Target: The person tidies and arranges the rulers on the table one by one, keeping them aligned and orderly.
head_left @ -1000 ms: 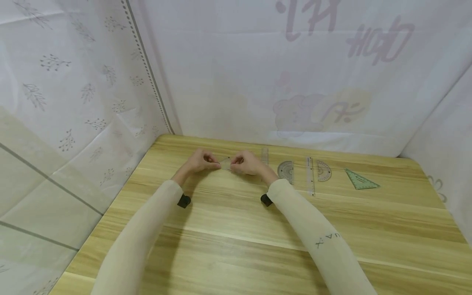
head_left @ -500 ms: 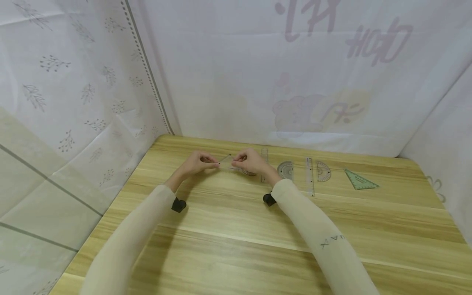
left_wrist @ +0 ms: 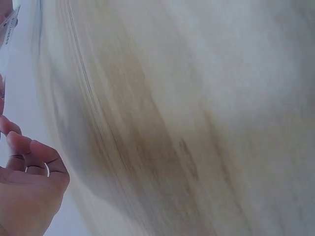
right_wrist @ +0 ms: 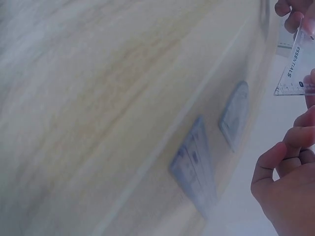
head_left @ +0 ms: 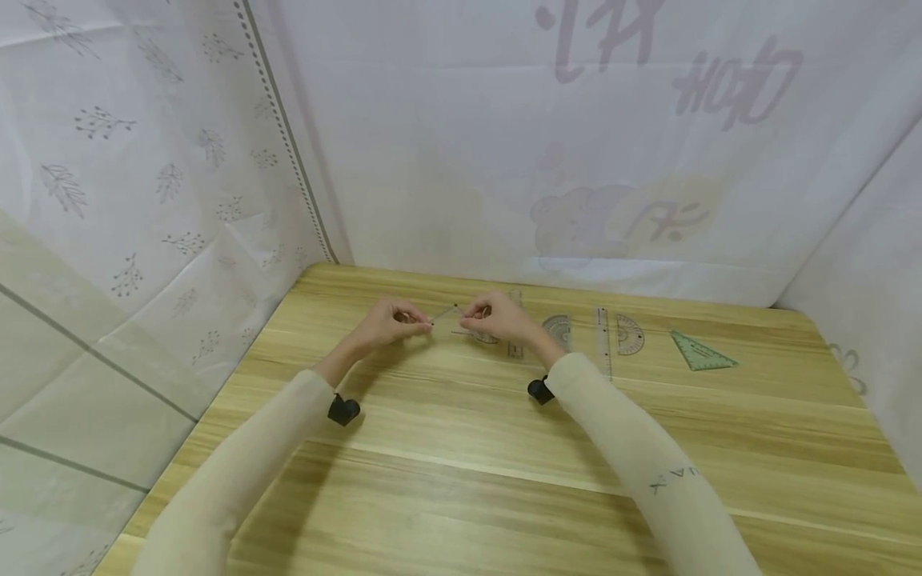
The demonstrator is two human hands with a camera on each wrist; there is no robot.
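Between both hands is a small clear triangular set square, raised off the tabletop, with "ESSENTIALS" printed on it in the right wrist view. My left hand pinches its left corner between thumb and fingers. My right hand pinches its right side, and those fingertips hide part of the edge. In the left wrist view only a sliver of the set square shows, above the left hand. Just under the right hand a clear protractor lies partly covered.
On the wooden table, right of the hands, lie a short clear ruler, a grey protractor, a longer clear ruler, another protractor and a green set square. A pale printed cloth hangs behind.
Both hands stay on the set square and have shifted slightly right with it. The right hand has uncovered part of the protractor beneath it. The tools on the table keep their places.
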